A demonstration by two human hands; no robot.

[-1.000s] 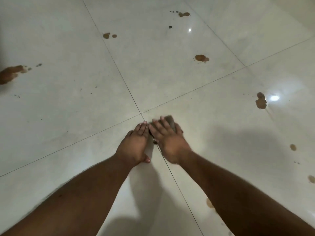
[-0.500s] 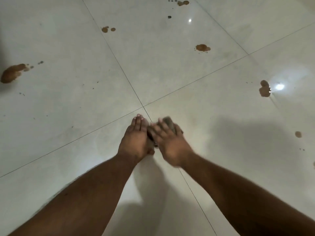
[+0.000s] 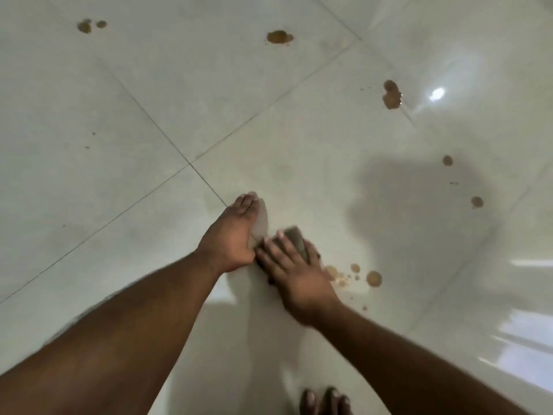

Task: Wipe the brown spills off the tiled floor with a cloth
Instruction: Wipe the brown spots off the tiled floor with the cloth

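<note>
From the head view I look down at a glossy pale tiled floor (image 3: 149, 85) crossed by thin dark grout lines that meet just ahead of the hands. My left hand (image 3: 230, 238) lies flat on the tile, fingers straight and together, pointing away from me; its grip is open and holds nothing, though its thumb side touches the edge of the cloth. The cloth (image 3: 294, 239), small, folded and grey-brown, sits immediately right of the left hand, pinned to the floor under my right hand (image 3: 294, 277). The right hand's fingers are spread and laid straight across the cloth's top, pressing it down rather than curling round it; only the cloth's far end shows past the fingertips. Just right of the right hand, touching its outer edge, is a cluster of brown spills (image 3: 353, 274), with a larger round drop (image 3: 374, 278) at its right end. More brown marks lie well apart from the cloth: a double blot (image 3: 391, 95) far ahead to the right beside a bright light reflection (image 3: 437, 93), an oval patch (image 3: 279, 37) straight ahead, two small spots (image 3: 89, 25) at upper left, and two round drops (image 3: 447, 160) (image 3: 477, 202) to the right, in or near a grey shadow (image 3: 413, 199). At the bottom edge, the toes of a bare foot (image 3: 324, 401) show between my forearms.
</note>
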